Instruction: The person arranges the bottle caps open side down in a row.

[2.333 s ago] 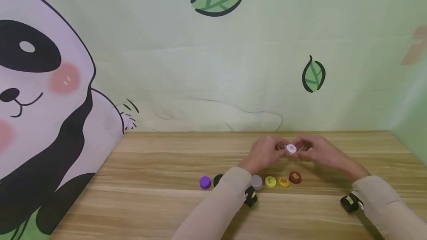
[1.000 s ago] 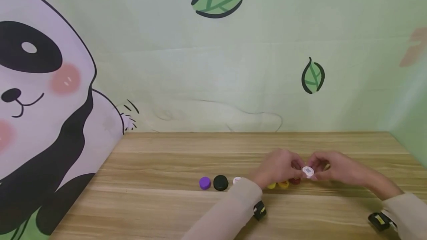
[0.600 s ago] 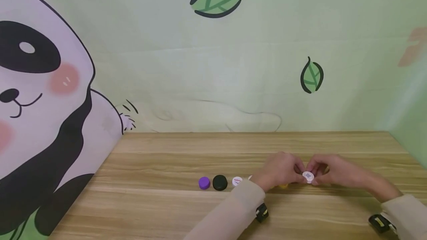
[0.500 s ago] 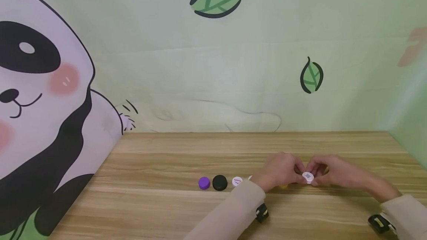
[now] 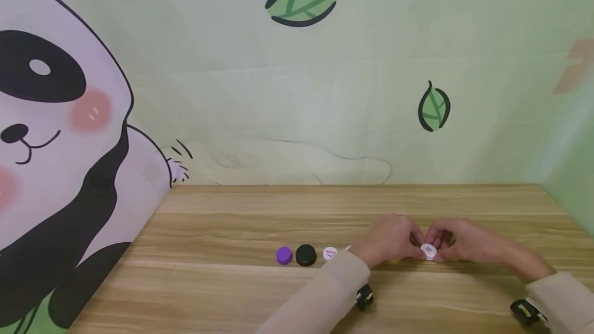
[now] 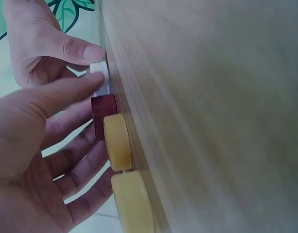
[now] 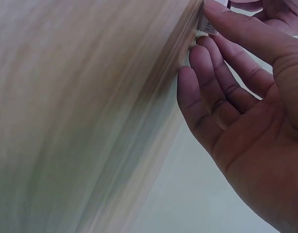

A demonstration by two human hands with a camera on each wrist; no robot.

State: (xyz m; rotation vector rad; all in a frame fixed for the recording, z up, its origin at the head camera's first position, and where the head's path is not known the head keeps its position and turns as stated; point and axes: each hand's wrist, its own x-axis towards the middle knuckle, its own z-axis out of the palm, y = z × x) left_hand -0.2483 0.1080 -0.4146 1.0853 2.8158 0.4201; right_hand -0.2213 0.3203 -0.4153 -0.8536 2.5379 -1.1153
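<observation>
A small white bottle cap (image 5: 429, 251) with a printed grey square on top sits at the right end of a row of caps. My left hand (image 5: 392, 238) pinches it from the left, and my right hand (image 5: 468, 241) pinches its right side. The left wrist view shows the white cap standing at the tabletop beside a dark red cap (image 6: 104, 116), then an orange-yellow cap (image 6: 118, 143) and a pale yellow cap (image 6: 133, 201). In the head view my left hand hides most of these. The right wrist view catches only part of the white cap (image 7: 207, 25) under my thumb.
Further left in the row lie a purple cap (image 5: 284, 255), a black cap (image 5: 306, 255) and a white cap with red print (image 5: 330, 253). The wooden table (image 5: 209, 293) meets a green backdrop (image 5: 223, 92) with a panda at its far edge.
Both hands have brought the white cap right and toward me, from behind the row down to its right end. Over the last half second they have shifted only slightly.
</observation>
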